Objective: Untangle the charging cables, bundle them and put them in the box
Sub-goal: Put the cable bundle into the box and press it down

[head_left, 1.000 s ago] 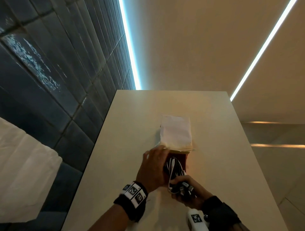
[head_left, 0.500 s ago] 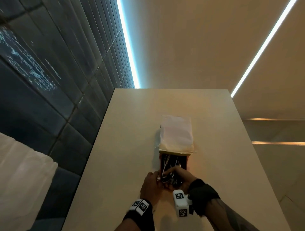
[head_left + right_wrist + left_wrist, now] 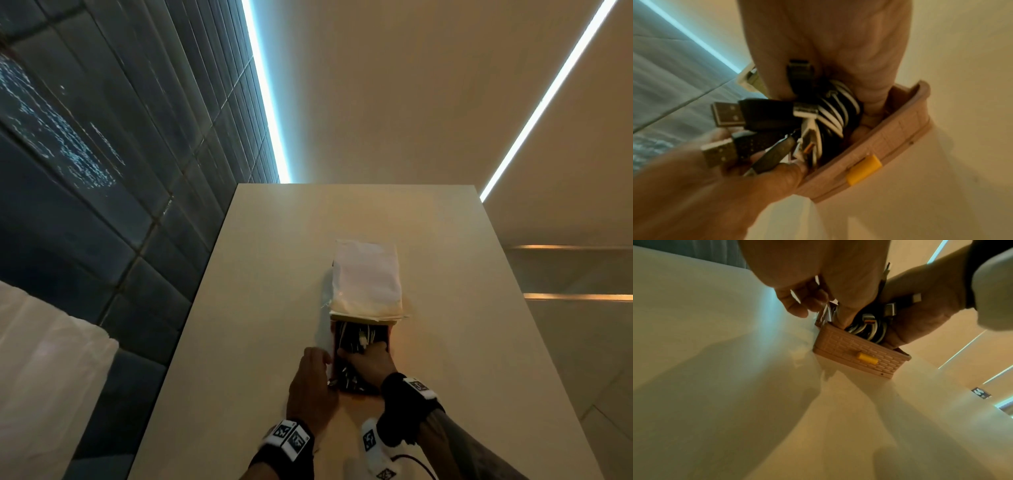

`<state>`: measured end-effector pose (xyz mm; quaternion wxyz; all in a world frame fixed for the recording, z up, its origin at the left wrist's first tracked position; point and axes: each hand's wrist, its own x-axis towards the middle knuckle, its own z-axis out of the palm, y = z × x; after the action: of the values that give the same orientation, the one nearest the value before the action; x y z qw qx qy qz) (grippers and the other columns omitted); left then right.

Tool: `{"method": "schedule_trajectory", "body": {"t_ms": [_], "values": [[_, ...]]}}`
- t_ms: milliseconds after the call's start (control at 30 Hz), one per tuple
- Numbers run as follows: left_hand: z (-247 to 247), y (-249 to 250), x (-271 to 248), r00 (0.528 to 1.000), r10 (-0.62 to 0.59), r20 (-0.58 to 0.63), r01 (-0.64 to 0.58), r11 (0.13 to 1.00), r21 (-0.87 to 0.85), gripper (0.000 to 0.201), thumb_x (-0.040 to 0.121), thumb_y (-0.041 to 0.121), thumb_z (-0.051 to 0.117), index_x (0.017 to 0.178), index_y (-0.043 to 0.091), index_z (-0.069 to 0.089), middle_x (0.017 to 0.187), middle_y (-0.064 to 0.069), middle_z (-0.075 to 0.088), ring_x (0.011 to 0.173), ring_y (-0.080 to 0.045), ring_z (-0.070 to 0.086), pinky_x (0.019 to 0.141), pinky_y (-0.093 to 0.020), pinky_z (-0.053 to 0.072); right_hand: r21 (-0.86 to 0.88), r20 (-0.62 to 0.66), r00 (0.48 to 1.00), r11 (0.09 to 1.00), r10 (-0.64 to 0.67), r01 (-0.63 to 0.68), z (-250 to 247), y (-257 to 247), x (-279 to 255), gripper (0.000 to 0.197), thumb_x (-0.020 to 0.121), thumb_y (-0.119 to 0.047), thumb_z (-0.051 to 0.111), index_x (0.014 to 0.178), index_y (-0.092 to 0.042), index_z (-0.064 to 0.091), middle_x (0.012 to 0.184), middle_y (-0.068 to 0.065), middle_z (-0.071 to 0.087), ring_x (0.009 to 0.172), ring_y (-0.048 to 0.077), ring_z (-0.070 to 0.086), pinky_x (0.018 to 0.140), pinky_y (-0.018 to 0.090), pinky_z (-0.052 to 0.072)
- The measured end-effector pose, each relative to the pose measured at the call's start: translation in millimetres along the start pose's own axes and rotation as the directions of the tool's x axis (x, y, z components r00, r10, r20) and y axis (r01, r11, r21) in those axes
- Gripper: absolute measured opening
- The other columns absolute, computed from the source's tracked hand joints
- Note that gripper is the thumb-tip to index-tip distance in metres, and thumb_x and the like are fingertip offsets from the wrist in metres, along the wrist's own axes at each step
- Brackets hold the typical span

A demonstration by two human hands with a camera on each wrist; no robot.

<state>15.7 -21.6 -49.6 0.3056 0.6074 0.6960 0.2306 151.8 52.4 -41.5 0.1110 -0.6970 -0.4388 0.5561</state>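
Note:
A pinkish box with a brick-pattern wall and a yellow latch stands on the table, its white lid swung back. My right hand grips a coiled bundle of black and white charging cables and holds it down inside the box. Several USB plugs stick out of the bundle towards the left. My left hand pinches the box's left wall near the front corner, thumb inside and fingers outside. More cables lie deeper in the box.
The long pale table runs away from me, with a dark tiled wall along its left side. A white cushion sits at the lower left. The table's right edge drops off to the floor.
My right hand carried the bundle from the box's front forward and down into it. My left hand slid back from beside the lid to the front left corner.

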Motion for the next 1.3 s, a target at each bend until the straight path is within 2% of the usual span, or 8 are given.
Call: {"method": "schedule_trajectory", "body": {"t_ms": [100,233,433,600,700,833,1067,1300], "values": [[-2.7,8.4,1.4,0.997,0.012,0.074,-0.016,0.998,0.055,0.024,0.077,0.008,0.051,0.085,0.027,0.038,0.083,0.009,0.045,0.073,-0.017,0.044,0.059,-0.023,0.028,-0.153,0.030,1.000,0.988,-0.003,0.008,-4.5,-7.1,-9.1,0.093,0.079,-0.054,0.069,0.136,0.002,0.021,0.131,0.015,0.048,0.113,0.027,0.057,0.084,0.028,0.047],[-0.4,8.5,9.2,0.991,0.045,0.125,-0.054,0.996,0.069,0.020,0.074,0.011,0.055,0.090,0.023,0.053,0.089,0.004,0.059,0.080,-0.022,0.057,0.059,-0.025,0.038,-0.202,0.054,0.994,0.974,-0.092,0.101,-18.8,-12.0,-21.9,0.087,0.078,-0.063,0.064,0.132,-0.005,0.028,0.125,0.009,0.050,0.112,0.027,0.056,0.084,0.031,0.048],[-3.0,15.0,16.4,0.996,-0.022,0.091,0.024,1.000,-0.019,0.025,0.066,0.001,0.055,0.077,0.021,0.045,0.069,0.011,0.050,0.058,-0.009,0.045,0.046,-0.015,0.028,-0.365,-0.108,0.928,0.882,-0.358,0.298,-43.3,2.2,-49.0,0.009,0.088,-0.013,0.058,0.094,-0.009,0.063,0.090,0.007,0.058,0.080,0.019,0.052,0.055,0.013,0.036],[-15.0,8.5,20.3,0.982,0.009,0.187,0.010,0.995,-0.102,0.023,0.066,0.014,0.068,0.080,0.024,0.054,0.076,0.011,0.062,0.068,-0.005,0.060,0.061,-0.024,0.051,-0.290,-0.229,0.890,0.900,-0.394,0.324,-50.1,20.5,-46.8,0.019,0.085,-0.007,0.065,0.099,-0.013,0.077,0.091,0.006,0.070,0.081,0.019,0.060,0.071,0.025,0.042],[-26.6,8.4,15.7,0.964,0.062,0.260,-0.022,0.987,-0.157,0.024,0.067,0.015,0.074,0.088,0.020,0.063,0.084,0.008,0.065,0.073,0.002,0.059,0.067,-0.011,0.045,-0.329,-0.223,0.901,0.899,-0.371,0.289,-49.8,26.3,-35.2,0.011,0.082,-0.010,0.066,0.081,-0.011,0.077,0.085,0.008,0.071,0.073,0.019,0.057,0.066,0.026,0.038],[-31.2,0.6,6.8,0.967,0.066,0.246,-0.024,0.985,-0.170,0.025,0.073,0.014,0.075,0.096,0.022,0.071,0.092,0.007,0.068,0.083,0.000,0.062,0.075,-0.014,0.050,-0.368,-0.203,0.929,0.903,-0.309,0.220,-45.3,23.9,-20.9,0.009,0.079,-0.011,0.060,0.072,-0.012,0.066,0.077,0.004,0.060,0.074,0.026,0.057,0.064,0.028,0.037],[-20.4,-0.5,3.8,0.992,0.030,0.126,-0.017,0.994,-0.104,0.016,0.070,0.011,0.075,0.082,0.022,0.070,0.081,0.007,0.066,0.077,-0.009,0.064,0.073,-0.025,0.053,0.147,-0.128,0.974,0.968,-0.186,0.204,-60.4,48.1,-30.5,0.015,0.080,0.005,0.055,0.080,-0.004,0.067,0.074,0.013,0.068,0.062,0.024,0.062,0.059,0.037,0.051],[-13.8,14.2,14.3,0.978,-0.180,0.106,0.177,0.983,0.036,0.019,0.063,0.026,0.076,0.060,0.029,0.057,0.070,0.012,0.066,0.068,-0.007,0.063,0.059,-0.022,0.050,0.193,-0.173,0.960,0.949,-0.219,0.251,-58.2,47.8,-29.8,0.017,0.089,-0.020,0.068,0.076,-0.008,0.071,0.074,0.009,0.072,0.069,0.025,0.069,0.060,0.036,0.060]]}}
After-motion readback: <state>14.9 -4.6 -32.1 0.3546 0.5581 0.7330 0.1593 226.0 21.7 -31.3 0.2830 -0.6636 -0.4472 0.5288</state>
